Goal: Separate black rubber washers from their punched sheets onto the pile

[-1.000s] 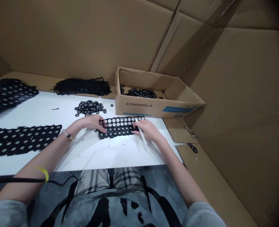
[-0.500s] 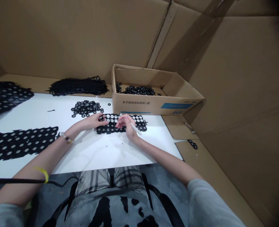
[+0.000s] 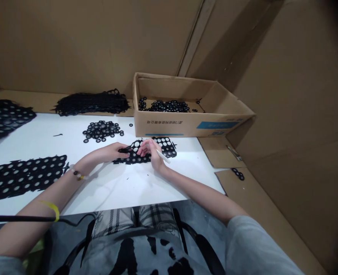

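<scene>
A black sheet (image 3: 164, 147) full of little round rings lies in the middle of the white counter (image 3: 106, 187), just in front of a cardboard box. Both hands are on it. The left hand (image 3: 114, 151) is nearly closed, and its finger and thumb pinch a black bit at the sheet's edge. The right hand (image 3: 150, 150) is curled, with its fingertips (image 3: 140, 152) on the sheet. It grips a thin white stick (image 3: 163, 156), and the stick's end pokes out past the hand. The two hands are very close together.

A bead bracelet (image 3: 78, 175) sits on the left wrist, and a yellow band (image 3: 53, 211) is around the left arm. A black cable (image 3: 20, 219) runs across that arm.

Past the hands, a pile of loose black rings (image 3: 102, 131) sits on the counter. The box (image 3: 183, 128) holds more black rings (image 3: 164, 106). A long heap of black sheets (image 3: 91, 104) lies behind the counter, to the left of the box. Two more holey black sheets lie to the left, one near (image 3: 23, 178) and one far (image 3: 4, 120). On the brown cardboard to the right, there are a few joined black rings (image 3: 238, 174).
</scene>
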Motion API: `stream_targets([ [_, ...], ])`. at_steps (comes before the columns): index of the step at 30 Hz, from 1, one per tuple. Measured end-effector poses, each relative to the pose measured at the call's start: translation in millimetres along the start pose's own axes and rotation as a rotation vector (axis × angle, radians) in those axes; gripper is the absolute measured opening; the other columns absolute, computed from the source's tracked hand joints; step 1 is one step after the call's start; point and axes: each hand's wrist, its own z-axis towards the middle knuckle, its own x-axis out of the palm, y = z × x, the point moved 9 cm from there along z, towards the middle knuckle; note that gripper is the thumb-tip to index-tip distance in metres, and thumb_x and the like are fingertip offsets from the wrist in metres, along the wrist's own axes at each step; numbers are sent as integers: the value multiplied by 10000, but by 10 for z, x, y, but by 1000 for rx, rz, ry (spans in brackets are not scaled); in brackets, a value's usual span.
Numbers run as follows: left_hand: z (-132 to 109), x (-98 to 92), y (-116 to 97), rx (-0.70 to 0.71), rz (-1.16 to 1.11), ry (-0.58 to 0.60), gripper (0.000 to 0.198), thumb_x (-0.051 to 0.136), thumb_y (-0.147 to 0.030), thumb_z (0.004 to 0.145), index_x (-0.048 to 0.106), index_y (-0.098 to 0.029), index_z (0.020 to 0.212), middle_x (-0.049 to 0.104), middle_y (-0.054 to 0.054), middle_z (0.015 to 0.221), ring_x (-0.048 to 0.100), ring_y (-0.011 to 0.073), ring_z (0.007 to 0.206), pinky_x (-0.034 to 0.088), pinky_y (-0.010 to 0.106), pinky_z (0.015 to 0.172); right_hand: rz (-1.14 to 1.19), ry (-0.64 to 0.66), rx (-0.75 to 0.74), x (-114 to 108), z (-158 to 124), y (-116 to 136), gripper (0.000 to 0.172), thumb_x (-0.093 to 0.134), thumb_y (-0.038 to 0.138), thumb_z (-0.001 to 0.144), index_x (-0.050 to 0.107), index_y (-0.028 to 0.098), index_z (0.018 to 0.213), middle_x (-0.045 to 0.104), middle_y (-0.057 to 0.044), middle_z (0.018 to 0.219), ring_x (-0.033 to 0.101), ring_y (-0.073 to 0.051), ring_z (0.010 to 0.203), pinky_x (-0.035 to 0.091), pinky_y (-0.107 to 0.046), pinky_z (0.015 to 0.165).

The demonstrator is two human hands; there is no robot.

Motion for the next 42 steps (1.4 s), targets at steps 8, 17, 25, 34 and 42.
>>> stream_targets([
  [8,-42,-123,3,-36,145,-9,352,616,-505,708,625,-171,819,639,18,794,519,178,718,385,251,625,-47,21,20,6,-3,-15,491,345,655,882,535,202,857,600,-15,608,547,-136,546,452,-275,561],
  [17,-148,-294,49,-117,320,-9,334,694,-510,624,652,-194,725,597,-22,644,473,152,622,331,245,576,-256,96,-44,30,-56,16,250,472,436,905,589,222,958,566,1,723,546,-142,669,429,-268,611],
  [25,-130,-197,29,-51,202,-126,376,644,-535,684,622,-161,709,592,-10,654,475,145,629,342,245,580,-458,207,-45,171,-89,111,79,610,261,776,578,191,796,614,3,684,556,-134,600,390,-253,564],
  [34,-116,-226,50,14,249,-232,365,558,-527,746,550,-171,669,553,1,628,469,150,618,348,259,581,-489,177,-45,122,-55,54,65,581,243,773,538,197,755,582,13,671,525,-126,592,375,-249,567],
  [42,-138,-180,71,-67,133,-233,349,574,-502,730,571,-153,719,552,8,634,472,150,604,347,267,567,-554,180,-62,154,-77,96,61,553,228,805,535,202,753,584,12,681,518,-129,600,369,-256,577],
])
